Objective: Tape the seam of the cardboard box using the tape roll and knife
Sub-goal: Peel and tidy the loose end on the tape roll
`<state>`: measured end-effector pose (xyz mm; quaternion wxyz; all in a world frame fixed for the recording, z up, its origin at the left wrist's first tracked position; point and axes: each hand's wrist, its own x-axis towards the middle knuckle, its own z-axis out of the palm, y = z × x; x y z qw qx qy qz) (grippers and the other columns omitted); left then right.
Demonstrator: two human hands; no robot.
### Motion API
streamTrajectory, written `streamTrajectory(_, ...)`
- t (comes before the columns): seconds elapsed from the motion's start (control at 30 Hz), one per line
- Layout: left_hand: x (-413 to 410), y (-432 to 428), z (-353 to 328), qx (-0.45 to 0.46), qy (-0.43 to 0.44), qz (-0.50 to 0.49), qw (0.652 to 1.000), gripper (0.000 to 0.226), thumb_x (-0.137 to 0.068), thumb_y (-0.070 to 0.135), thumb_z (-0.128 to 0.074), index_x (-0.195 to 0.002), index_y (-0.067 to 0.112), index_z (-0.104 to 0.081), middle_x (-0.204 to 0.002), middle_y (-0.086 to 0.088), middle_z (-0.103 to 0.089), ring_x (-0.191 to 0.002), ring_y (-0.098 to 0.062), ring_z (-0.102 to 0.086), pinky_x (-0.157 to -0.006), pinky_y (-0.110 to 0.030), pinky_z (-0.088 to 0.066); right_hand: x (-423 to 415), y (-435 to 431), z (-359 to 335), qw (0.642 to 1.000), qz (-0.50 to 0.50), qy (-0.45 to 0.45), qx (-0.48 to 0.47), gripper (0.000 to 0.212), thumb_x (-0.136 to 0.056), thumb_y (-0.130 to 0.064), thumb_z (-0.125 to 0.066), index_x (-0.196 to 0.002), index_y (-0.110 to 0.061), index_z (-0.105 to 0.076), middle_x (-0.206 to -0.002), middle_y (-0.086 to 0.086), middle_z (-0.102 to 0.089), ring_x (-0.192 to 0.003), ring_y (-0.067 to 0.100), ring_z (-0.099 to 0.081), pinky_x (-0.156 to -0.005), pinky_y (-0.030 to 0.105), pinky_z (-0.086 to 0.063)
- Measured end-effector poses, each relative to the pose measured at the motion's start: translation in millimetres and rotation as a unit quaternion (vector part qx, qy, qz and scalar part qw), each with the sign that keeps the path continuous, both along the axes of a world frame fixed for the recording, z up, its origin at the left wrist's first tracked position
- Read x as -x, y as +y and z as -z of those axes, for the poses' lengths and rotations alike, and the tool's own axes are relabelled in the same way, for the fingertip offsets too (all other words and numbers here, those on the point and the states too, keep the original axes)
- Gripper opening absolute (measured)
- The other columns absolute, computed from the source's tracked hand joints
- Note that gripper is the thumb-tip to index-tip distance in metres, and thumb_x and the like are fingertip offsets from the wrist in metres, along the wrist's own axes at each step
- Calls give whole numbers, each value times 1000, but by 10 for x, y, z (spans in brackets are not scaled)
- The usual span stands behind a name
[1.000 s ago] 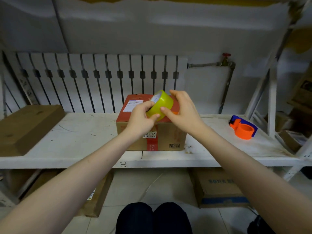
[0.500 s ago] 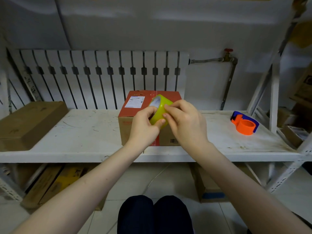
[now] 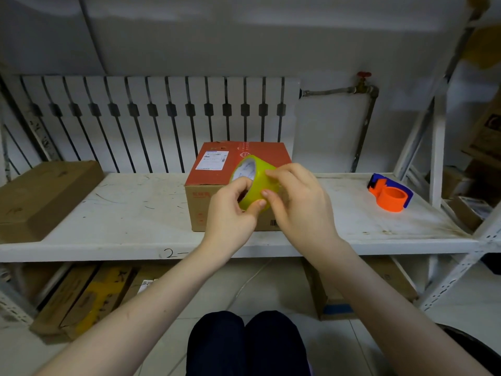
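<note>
A cardboard box [image 3: 211,172] with a red top and a white label stands in the middle of the white shelf [image 3: 122,213]. In front of it I hold a yellow-green tape roll [image 3: 256,180] up in the air. My left hand [image 3: 230,215] grips the roll, with the thumb inside its core. My right hand [image 3: 298,202] rests its fingertips on the roll's outer face. No knife can be made out.
An orange and blue tape dispenser [image 3: 390,195] lies at the right of the shelf. A flat brown box [image 3: 40,196] lies at the left end. Further cartons [image 3: 86,297] lie on the floor under the shelf. A white radiator [image 3: 151,118] stands behind.
The roll and both hands have come lower and closer to me, in front of the box's near face. The roll has turned so its core shows more.
</note>
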<state>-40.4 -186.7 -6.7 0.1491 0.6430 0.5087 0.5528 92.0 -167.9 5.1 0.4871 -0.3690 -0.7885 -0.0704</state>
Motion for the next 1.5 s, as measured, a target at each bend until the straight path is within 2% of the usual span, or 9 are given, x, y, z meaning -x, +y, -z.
streamTrajectory(0.07, -3, -8, -14, 0, 23, -4, 1000, 13, -74, 19, -63, -71, 14, -52, -62, -3, -51, -62, -25, -45, -60, -43, -44, -7, 8, -49, 999, -44, -12, 29, 22, -80, -9, -63, -101, -10, -56, -101, 4, -59, -91, 24, -56, -72, 41, -51)
streamTrajectory(0.13, 3, -6, -28, 2, 43, -8, 999, 14, -75, 18, -64, -71, 21, -52, -62, 3, -52, -62, -21, -47, -61, -44, -46, -17, 25, -94, 996, -71, -13, 53, 24, -78, -5, -63, -97, -11, -50, -99, 3, -55, -91, 23, -53, -74, 44, -49)
streamTrajectory(0.37, 22, 28, -11, 16, 90, -10, 996, 29, -73, 20, -63, -62, 35, -41, -55, 10, -44, -58, -12, -42, -56, -30, -36, -56, 100, -64, 990, -116, -11, 84, 25, -74, 1, -59, -91, -11, -45, -96, -1, -48, -90, 21, -48, -75, 43, -46)
streamTrajectory(0.47, 17, 40, 9, 25, 109, -15, 994, 34, -74, 14, -64, -61, 34, -40, -54, 8, -43, -57, -13, -40, -54, -29, -32, -46, 103, -3, 989, -118, 6, 92, 25, -74, 2, -59, -90, -11, -44, -96, 2, -50, -89, 24, -48, -74, 45, -45)
streamTrajectory(0.67, 0, 29, 68, 47, 121, -18, 991, 24, -75, 12, -65, -66, 24, -46, -56, 7, -45, -59, -18, -43, -56, -33, -36, -60, 94, 90, 989, -120, -3, 90, 25, -74, 4, -58, -88, -12, -43, -94, -4, -44, -87, 22, -45, -73, 40, -44)
streamTrajectory(0.83, -24, -8, 69, 52, 121, -7, 991, 31, -76, 7, -65, -65, 25, -43, -55, 8, -42, -55, -11, -39, -51, -28, -28, -72, 78, 134, 988, -119, -5, 93, 23, -75, 3, -58, -87, -11, -44, -93, -4, -45, -85, 22, -46, -70, 42, -44)
streamTrajectory(1.07, -43, -46, 83, 53, 118, 7, 992, 27, -77, 4, -65, -67, 20, -45, -56, 9, -39, -56, -9, -37, -52, -27, -28, -105, 53, 192, 990, -109, -21, 89, 19, -77, 2, -58, -87, -11, -48, -88, -9, -45, -82, 17, -46, -67, 34, -44)
streamTrajectory(1.23, -83, -69, 38, 43, 91, 14, 995, 43, -77, 4, -65, -61, 33, -37, -55, 13, -40, -56, -1, -44, -49, -14, -29, -110, 31, 190, 990, -110, 23, 89, 29, -79, 1, -59, -105, -9, -50, -109, 0, -51, -103, 13, -48, -87, 24, -41)
streamTrajectory(1.5, -61, -91, 11, 47, 85, 19, 995, 40, -77, 6, -66, -62, 31, -39, -56, 11, -40, -57, 0, -43, -49, -14, -29, -104, -58, 182, 994, -72, 50, 63, 19, -79, -4, -67, -93, -9, -55, -97, 4, -63, -91, 22, -58, -71, 41, -51)
